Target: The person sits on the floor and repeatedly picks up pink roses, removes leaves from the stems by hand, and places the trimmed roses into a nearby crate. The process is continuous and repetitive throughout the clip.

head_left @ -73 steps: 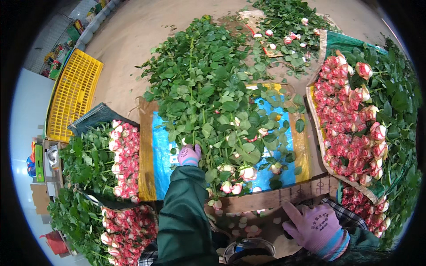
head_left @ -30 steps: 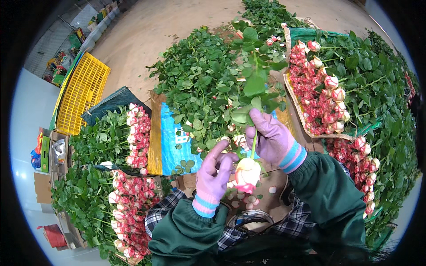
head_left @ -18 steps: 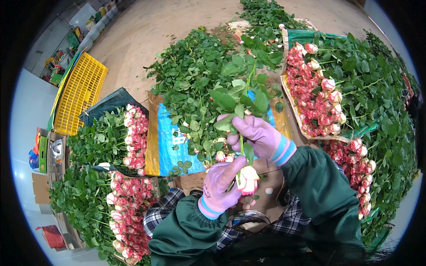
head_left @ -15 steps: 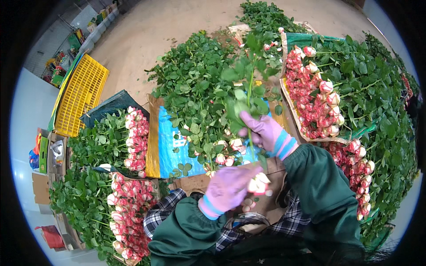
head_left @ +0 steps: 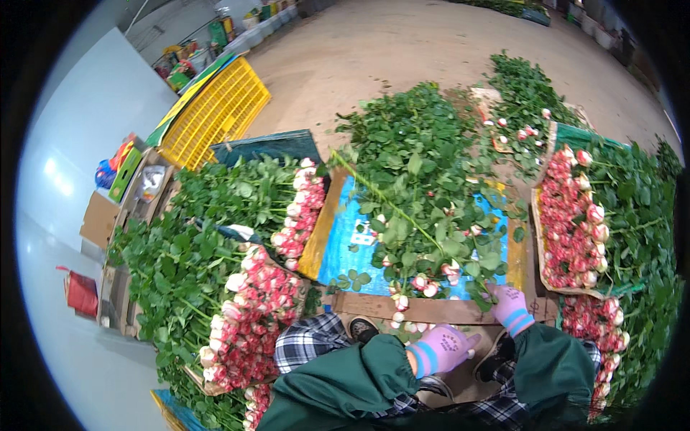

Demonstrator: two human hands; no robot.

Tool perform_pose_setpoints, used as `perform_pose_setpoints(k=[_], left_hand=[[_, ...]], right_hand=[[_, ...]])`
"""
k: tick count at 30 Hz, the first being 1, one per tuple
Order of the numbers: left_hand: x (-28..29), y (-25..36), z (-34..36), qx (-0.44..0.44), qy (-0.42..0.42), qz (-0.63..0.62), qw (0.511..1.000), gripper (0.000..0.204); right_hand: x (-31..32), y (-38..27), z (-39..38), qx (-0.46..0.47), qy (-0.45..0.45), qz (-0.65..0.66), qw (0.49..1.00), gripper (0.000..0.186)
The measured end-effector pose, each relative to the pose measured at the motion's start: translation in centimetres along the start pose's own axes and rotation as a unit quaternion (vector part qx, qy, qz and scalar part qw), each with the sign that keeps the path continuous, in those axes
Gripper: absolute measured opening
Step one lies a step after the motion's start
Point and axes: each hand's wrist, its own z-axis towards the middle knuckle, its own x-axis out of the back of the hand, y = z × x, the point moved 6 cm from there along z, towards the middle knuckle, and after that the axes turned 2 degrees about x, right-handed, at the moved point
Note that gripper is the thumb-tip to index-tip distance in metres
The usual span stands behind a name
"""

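Note:
My right hand (head_left: 507, 302), in a pink-purple glove with blue cuff stripes, is closed at the near end of a long green rose stem (head_left: 392, 205). The stem slants away to the far left across a leafy heap of roses (head_left: 413, 154). Leaves cover part of the hand's grip, and I cannot see this stem's bloom. Lower and further left, my left hand (head_left: 440, 350), gloved alike, has a finger stretched to the right. A small pale piece (head_left: 471, 353), perhaps a petal, is at its fingertips. Below the heap lies a blue and yellow sheet (head_left: 336, 251).
Bunched red-and-white roses (head_left: 251, 316) lie in stacks at left, with more bunches (head_left: 575, 223) at right. A yellow plastic crate (head_left: 215, 111) stands far left. A wooden board (head_left: 445, 310) edges the sheet; loose petals lie by my shoes.
My view has swung left and up. The rose in my right hand has tipped from upright to slanting far left. My left hand has moved away from the white-and-red bloom, which is now out of sight.

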Motion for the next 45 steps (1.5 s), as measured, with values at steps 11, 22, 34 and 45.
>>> perform_pose_setpoints(k=[11, 22, 34, 45], left_hand=[[-0.7, 0.4, -1.4, 0.016, -0.027, 0.086, 0.996, 0.043], [-1.8, -0.7, -2.4, 0.022, -0.117, 0.07, 0.99, 0.062], [-1.9, -0.3, -0.9, 0.016, -0.034, -0.006, 0.999, 0.038], [-6.6, -4.9, -2.4, 0.142, -0.034, -0.088, 0.985, 0.036]], right_hand=[[-4.3, 0.3, -0.8, 0.051, -0.111, -0.161, 0.979, 0.032], [-14.6, -0.3, -1.2, 0.039, -0.19, -0.222, 0.955, 0.019], [-22.0, 1.9, 2.7, -0.073, -0.177, -0.239, 0.952, 0.022], [-4.9, -1.4, 1.9, 0.016, -0.202, 0.111, 0.973, 0.034]])
